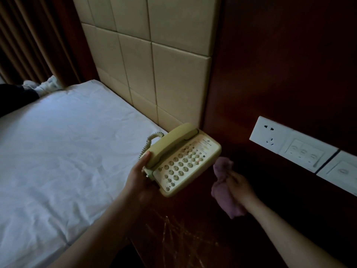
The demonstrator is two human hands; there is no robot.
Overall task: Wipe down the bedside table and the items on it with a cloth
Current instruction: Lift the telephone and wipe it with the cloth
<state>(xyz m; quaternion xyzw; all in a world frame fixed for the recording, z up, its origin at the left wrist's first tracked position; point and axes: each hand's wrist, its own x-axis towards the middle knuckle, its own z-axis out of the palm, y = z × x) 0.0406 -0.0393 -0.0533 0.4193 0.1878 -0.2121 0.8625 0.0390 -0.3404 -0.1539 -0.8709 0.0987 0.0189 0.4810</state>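
Note:
A cream desk telephone [183, 161] with its handset on the cradle and a coiled cord is lifted above the dark wooden bedside table [185, 235]. My left hand [141, 176] grips the phone by its left side, thumb on the handset end. To the right of the phone, my right hand [239, 187] holds a bunched purple cloth [222, 188] low over the tabletop. Whether the cloth touches the wood I cannot tell.
A bed with a white sheet [58, 151] lies to the left, under a padded beige headboard [154, 64]. White sockets and switches [301, 149] sit on the dark wood wall panel at right. The near tabletop shows scratches.

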